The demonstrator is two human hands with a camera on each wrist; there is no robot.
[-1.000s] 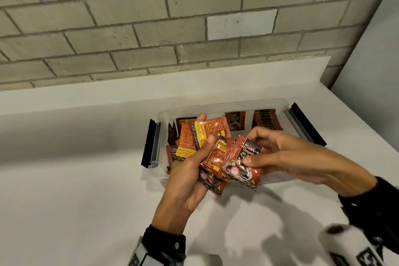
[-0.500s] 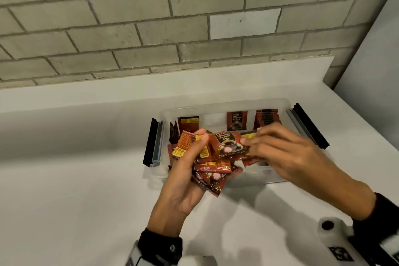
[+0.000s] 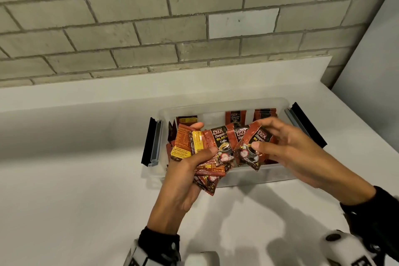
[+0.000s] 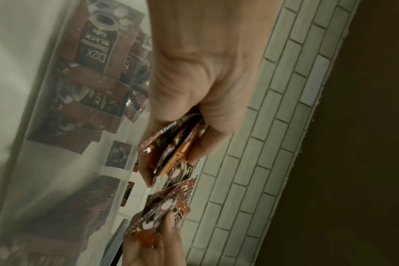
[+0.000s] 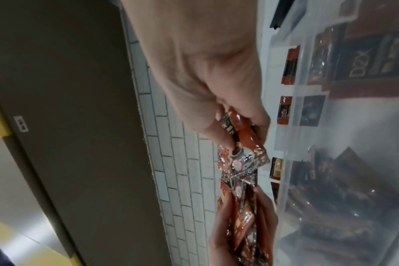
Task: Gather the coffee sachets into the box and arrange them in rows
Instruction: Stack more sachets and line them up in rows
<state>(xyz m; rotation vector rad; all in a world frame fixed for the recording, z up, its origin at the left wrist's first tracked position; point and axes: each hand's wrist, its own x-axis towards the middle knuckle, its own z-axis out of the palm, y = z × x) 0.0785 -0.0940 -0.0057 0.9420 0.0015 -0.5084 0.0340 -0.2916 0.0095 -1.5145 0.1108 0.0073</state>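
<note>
**Sorting a handful over the half-filled box**

Head view, lowest in the frame: the flat white countertop [image 3: 75, 211] runs along the bottom edge, with the dark sleeves of both arms entering from below. Just above, at centre, the left hand [image 3: 183, 181] is curled around a fanned bunch of glossy red-brown foil coffee sachets [image 3: 207, 151], thumb pressed on their faces, some turned to show orange-yellow backs. Right of centre, the right hand [image 3: 287, 153] pinches a single red-brown sachet labelled D2X black coffee [image 3: 252, 147] between thumb and fingers, its edge overlapping the bunch. Both hands are close together, held above the near wall of the clear rectangular plastic box with black side latches [image 3: 226, 176].

Behind the hands, inside the box, a few sachets stand upright against the far wall: one upper left of the hands, one at centre, and a tighter stack of standing dark-red sachets [image 3: 264, 113] towards the right. Left wrist view shows more sachets lying loose and overlapped behind the box's near wall. Beyond the box rises the pale grey brick wall [image 3: 151, 28].

By my reading, gathering looks nearly done, since no sachet lies on the counter in view. Arranging is only begun: one row is started at the far right, while the handful and the loose ones inside remain to be lined up.
</note>
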